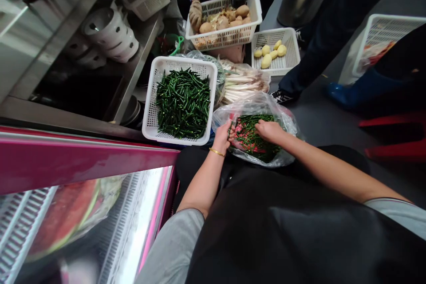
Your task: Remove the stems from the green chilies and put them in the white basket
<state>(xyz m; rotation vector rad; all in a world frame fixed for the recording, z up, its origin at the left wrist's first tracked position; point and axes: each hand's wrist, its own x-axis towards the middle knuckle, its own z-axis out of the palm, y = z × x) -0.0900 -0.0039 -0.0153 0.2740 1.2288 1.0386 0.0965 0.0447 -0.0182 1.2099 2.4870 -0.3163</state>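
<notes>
My left hand [225, 136], with a gold bracelet at its wrist, is closed around dark green chilies at the left edge of a clear plastic bag [288, 122]. Over the bag's middle, my right hand [269, 131] has its fingers pinched together; what they hold, if anything, is too small to make out. Inside the open bag lie green stems and pieces [254, 124] with some pink-red among them. Left of my left hand, a white basket [146, 120] holds a heap of dark green chilies [183, 104].
Ahead, a person's gloved hands rest in a basket [226, 37] of potatoes. Peeled potatoes lie in a smaller basket [291, 60]. White-stemmed vegetables [244, 84] lie beyond the bag. Someone's legs stand at right; a metal shelf [140, 62] and pink-edged cooler [83, 155] border the left.
</notes>
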